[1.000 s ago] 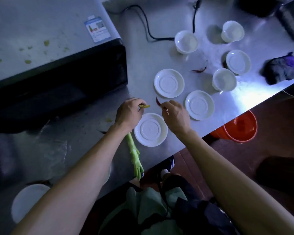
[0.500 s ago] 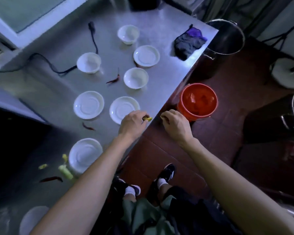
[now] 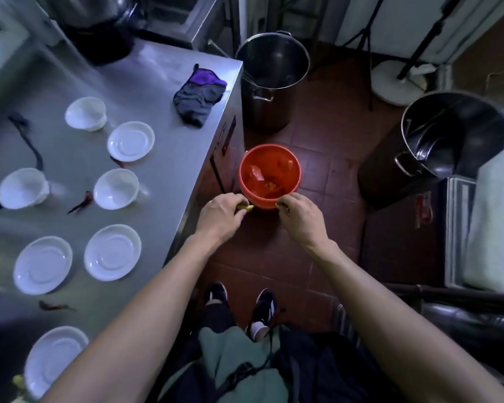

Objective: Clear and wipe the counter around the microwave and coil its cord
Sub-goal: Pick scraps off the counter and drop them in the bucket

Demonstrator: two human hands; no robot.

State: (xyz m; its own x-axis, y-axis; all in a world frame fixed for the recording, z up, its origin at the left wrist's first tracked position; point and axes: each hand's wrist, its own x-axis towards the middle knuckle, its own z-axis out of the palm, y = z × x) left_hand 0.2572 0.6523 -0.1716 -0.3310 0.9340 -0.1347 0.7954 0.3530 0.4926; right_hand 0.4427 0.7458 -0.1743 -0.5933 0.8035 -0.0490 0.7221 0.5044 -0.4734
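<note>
Binning: yellow scrap [image 3: 246,207] pinched in left hand [image 3: 218,218] grip, near red bucket [image 3: 269,175] rim.
Right hand [image 3: 300,218]: clenched, contents cannot be told.
Left: chillies [image 3: 80,205], saucers [image 3: 112,251] on worktop [image 3: 169,158]; cloth [image 3: 200,97] unused; cord [image 3: 26,141] uncoiled.

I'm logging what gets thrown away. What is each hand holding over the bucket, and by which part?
The left hand pinches a small yellow-green vegetable scrap by one end. The right hand has curled fingertips, but what they hold cannot be told.
</note>
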